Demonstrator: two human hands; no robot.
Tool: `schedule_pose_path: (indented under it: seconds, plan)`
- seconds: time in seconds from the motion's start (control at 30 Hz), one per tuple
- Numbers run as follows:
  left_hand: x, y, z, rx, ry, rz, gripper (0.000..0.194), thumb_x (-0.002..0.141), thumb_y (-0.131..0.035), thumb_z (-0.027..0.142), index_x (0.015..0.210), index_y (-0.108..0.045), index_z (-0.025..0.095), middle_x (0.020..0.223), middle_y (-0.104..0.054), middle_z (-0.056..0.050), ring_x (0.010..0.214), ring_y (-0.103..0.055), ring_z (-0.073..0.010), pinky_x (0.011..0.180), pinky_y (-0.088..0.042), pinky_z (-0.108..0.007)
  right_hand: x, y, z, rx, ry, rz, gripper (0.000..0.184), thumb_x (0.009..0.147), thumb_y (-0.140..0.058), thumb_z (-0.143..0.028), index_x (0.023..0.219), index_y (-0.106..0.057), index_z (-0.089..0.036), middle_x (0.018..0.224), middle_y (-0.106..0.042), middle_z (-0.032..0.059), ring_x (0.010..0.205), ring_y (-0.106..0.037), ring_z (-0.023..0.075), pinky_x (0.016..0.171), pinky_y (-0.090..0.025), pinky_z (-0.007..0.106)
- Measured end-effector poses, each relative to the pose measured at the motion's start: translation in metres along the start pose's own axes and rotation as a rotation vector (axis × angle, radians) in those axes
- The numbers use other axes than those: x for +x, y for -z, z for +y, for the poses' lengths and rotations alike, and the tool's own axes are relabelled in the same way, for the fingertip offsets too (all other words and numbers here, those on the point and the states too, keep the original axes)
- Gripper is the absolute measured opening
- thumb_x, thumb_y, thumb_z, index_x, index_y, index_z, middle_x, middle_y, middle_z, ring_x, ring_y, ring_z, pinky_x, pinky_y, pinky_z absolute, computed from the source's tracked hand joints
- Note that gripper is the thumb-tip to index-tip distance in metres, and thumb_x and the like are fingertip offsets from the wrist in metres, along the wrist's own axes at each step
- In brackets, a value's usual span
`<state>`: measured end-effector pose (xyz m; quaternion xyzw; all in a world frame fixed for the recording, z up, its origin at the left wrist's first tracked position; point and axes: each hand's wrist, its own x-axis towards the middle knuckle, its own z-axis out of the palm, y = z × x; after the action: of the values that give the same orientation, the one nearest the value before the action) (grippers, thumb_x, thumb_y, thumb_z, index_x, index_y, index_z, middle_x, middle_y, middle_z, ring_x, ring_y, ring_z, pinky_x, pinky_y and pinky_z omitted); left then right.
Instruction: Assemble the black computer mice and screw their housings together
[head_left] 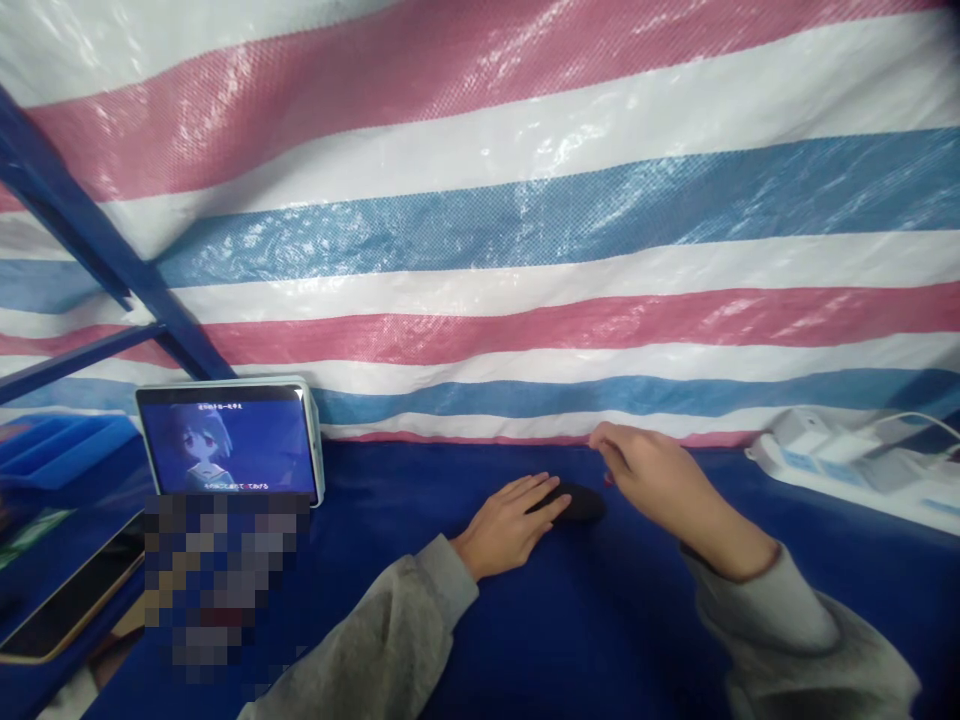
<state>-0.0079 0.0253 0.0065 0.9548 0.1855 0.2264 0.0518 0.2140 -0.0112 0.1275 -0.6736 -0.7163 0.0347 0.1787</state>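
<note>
My left hand (514, 528) lies palm down on the blue tabletop, its fingers stretched out. Its fingertips rest on the left part of a black rounded object (583, 504) that looks like a computer mouse. To the right, my right hand (649, 478) is raised above the table with the fingers curled in and pressed together. A small reddish spot shows under its fingertips, too small and blurred to name. Whatever the right hand holds, if anything, is hidden by the fingers.
A tablet or phone (229, 440) playing a cartoon stands propped up at the left. Another phone (75, 590) lies near a blue tray (67, 445). A white power strip (862, 475) with plugged-in chargers sits at the right. Behind hangs a striped plastic sheet (480, 230); a blue metal frame (112, 235) slants left.
</note>
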Motion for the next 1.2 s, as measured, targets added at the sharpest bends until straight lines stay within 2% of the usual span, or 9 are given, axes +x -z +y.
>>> schedule_pose_path:
  seconds: [0.17,0.3,0.47,0.6,0.7,0.77,0.9,1.03,1.2]
  plan:
    - [0.0003,0.0,-0.0003,-0.004,0.006,0.002,0.044,0.103,-0.042,0.023,0.147,-0.044,0.019,0.154,-0.044,-0.01,0.145,-0.039,-0.0231,0.12,-0.037,-0.043,0.0004,-0.0002,0.0025,0.0,0.027,0.003,0.025,0.084,-0.042,-0.012,0.095,-0.062,-0.022,0.078,-0.07,0.0024,0.07,-0.064,0.0175,0.067,-0.039,0.028]
    - [0.0,-0.0003,-0.0009,-0.006,0.002,-0.006,0.045,0.103,-0.041,0.023,0.148,-0.043,0.021,0.154,-0.044,-0.01,0.146,-0.038,-0.0233,0.119,-0.037,-0.044,0.0003,-0.0006,0.003,-0.001,0.011,-0.012,0.024,0.088,-0.041,-0.016,0.097,-0.062,-0.022,0.077,-0.07,0.0028,0.069,-0.064,0.0181,0.066,-0.038,0.028]
    - [-0.0007,-0.0007,-0.0013,0.0,0.008,-0.005,0.045,0.104,-0.042,0.023,0.149,-0.042,0.021,0.155,-0.042,-0.01,0.146,-0.038,-0.0233,0.119,-0.038,-0.043,0.0003,0.0011,-0.0002,-0.046,0.017,-0.01,0.025,0.082,-0.046,-0.011,0.097,-0.063,-0.022,0.09,-0.072,0.0041,0.076,-0.065,0.0185,0.067,-0.038,0.028]
    - [-0.0002,0.0,-0.0007,0.001,0.006,-0.005,0.044,0.104,-0.041,0.022,0.148,-0.043,0.02,0.155,-0.043,-0.01,0.145,-0.038,-0.0236,0.119,-0.038,-0.043,0.0006,0.0017,-0.0009,-0.014,0.011,-0.025,0.024,0.09,-0.041,-0.017,0.097,-0.063,-0.022,0.08,-0.071,0.0029,0.07,-0.065,0.0173,0.067,-0.038,0.028]
    - [0.0006,0.0004,-0.0005,0.002,0.003,-0.002,0.044,0.104,-0.042,0.022,0.148,-0.043,0.02,0.154,-0.044,-0.011,0.145,-0.039,-0.0239,0.119,-0.039,-0.043,0.0004,0.0015,0.0,-0.012,0.034,-0.019,0.029,0.085,-0.044,-0.011,0.102,-0.064,-0.022,0.089,-0.073,0.0036,0.078,-0.067,0.0186,0.07,-0.04,0.028]
    - [0.0008,0.0,-0.0008,0.002,-0.004,-0.001,0.043,0.105,-0.042,0.024,0.148,-0.043,0.02,0.154,-0.044,-0.011,0.145,-0.039,-0.0234,0.119,-0.039,-0.043,-0.0001,0.0013,0.0009,-0.027,0.021,-0.016,0.026,0.085,-0.046,-0.013,0.099,-0.065,-0.022,0.089,-0.073,0.0038,0.08,-0.068,0.0202,0.069,-0.041,0.029]
    - [0.0008,-0.0011,-0.002,-0.006,-0.022,0.008,0.041,0.105,-0.044,0.026,0.146,-0.045,0.02,0.153,-0.045,-0.012,0.145,-0.039,-0.0223,0.119,-0.039,-0.042,-0.0014,0.0001,0.0038,0.001,0.022,0.023,0.027,0.091,-0.041,-0.018,0.101,-0.066,-0.023,0.084,-0.074,0.0035,0.069,-0.066,0.0174,0.068,-0.042,0.028]
    - [0.0006,-0.0014,-0.0027,-0.017,-0.027,0.019,0.041,0.105,-0.045,0.028,0.145,-0.045,0.02,0.152,-0.046,-0.011,0.145,-0.039,-0.0222,0.119,-0.039,-0.042,-0.003,-0.0014,0.0071,-0.023,0.042,0.035,0.029,0.084,-0.045,-0.014,0.102,-0.065,-0.023,0.088,-0.074,0.0037,0.071,-0.066,0.018,0.067,-0.042,0.028]
    - [0.0001,-0.0032,-0.0036,-0.005,-0.008,0.013,0.041,0.106,-0.043,0.03,0.147,-0.044,0.023,0.153,-0.046,-0.01,0.144,-0.04,-0.0222,0.117,-0.041,-0.042,-0.0061,-0.0026,0.0082,0.026,0.063,0.068,0.027,0.09,-0.042,-0.019,0.105,-0.065,-0.023,0.091,-0.074,0.0042,0.069,-0.067,0.0173,0.07,-0.045,0.029]
